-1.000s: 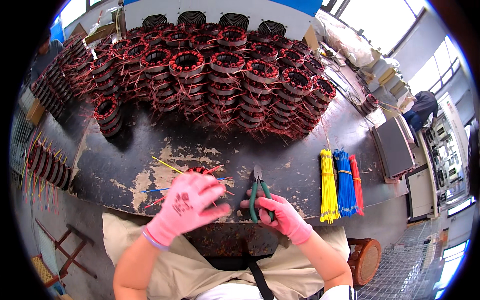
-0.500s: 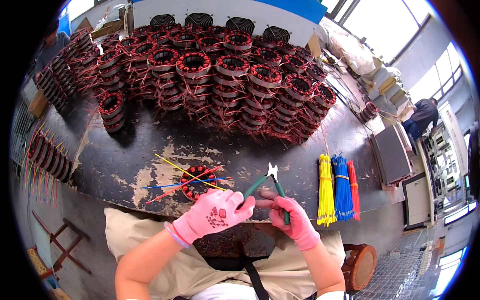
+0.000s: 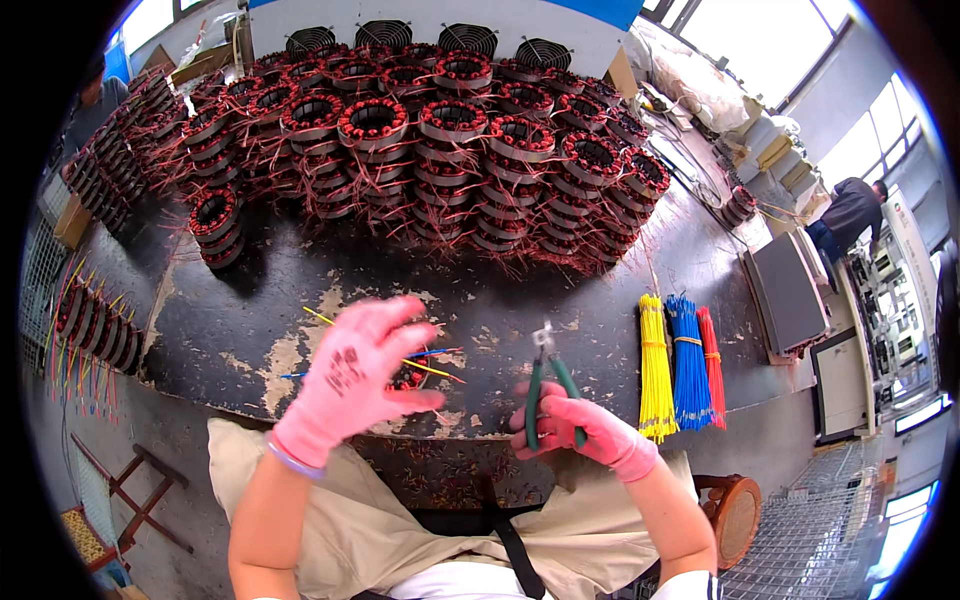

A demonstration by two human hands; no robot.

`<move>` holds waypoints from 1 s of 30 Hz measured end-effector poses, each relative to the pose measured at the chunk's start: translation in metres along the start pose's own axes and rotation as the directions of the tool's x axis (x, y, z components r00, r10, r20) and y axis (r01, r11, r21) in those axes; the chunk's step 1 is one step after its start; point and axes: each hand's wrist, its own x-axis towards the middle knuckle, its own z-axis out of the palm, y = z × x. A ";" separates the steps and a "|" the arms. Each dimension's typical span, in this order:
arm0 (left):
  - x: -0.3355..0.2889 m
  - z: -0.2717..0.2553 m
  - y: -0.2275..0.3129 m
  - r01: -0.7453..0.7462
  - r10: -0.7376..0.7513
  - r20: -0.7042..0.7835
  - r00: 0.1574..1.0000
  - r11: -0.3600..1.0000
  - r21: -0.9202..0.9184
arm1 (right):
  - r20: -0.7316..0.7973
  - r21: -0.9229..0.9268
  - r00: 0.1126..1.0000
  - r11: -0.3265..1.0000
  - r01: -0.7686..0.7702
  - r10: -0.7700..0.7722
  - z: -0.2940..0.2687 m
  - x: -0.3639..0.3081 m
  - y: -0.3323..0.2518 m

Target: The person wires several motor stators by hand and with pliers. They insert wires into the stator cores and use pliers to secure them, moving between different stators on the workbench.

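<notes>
My left hand [image 3: 352, 375], in a pink glove, is open with fingers spread over a wound motor stator [image 3: 408, 381] on the table, hiding most of it. A yellow wire [image 3: 443, 373] and a blue wire [image 3: 430, 352] stick out from under the hand, lying across the stator. To the right, my pink-gloved right hand [image 3: 597, 432] grips a pair of green-handled cutting pliers [image 3: 546, 350] by the handles. The jaws point away from me, and the handles are spread.
Bundles of yellow [image 3: 654, 370], blue [image 3: 689, 368] and red wires [image 3: 712, 368] lie at the right. Tall stacks of stators [image 3: 455, 170] fill the table's far side, with a shorter stack [image 3: 217, 230] at left. Wired stators [image 3: 98, 328] stand at the left edge. Two people are in the background.
My left hand has left the pliers and moved left and up over the stator, its fingers spreading. The pliers, now only in my right hand, have shifted slightly and their handles stand more upright.
</notes>
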 end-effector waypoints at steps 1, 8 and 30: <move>-0.002 -0.008 -0.004 0.082 -0.084 0.075 0.994 0.996 0.036 | -0.006 -0.122 0.997 0.990 -0.072 0.072 0.004 0.000 -0.004; -0.026 0.008 -0.027 0.259 -0.260 0.371 0.891 0.964 0.053 | -0.044 -0.529 0.948 0.798 -0.289 0.314 0.018 0.023 -0.015; -0.026 0.008 -0.025 0.251 -0.269 0.349 0.898 0.963 0.096 | -0.237 -0.580 0.946 0.748 -0.321 0.222 0.040 0.033 -0.027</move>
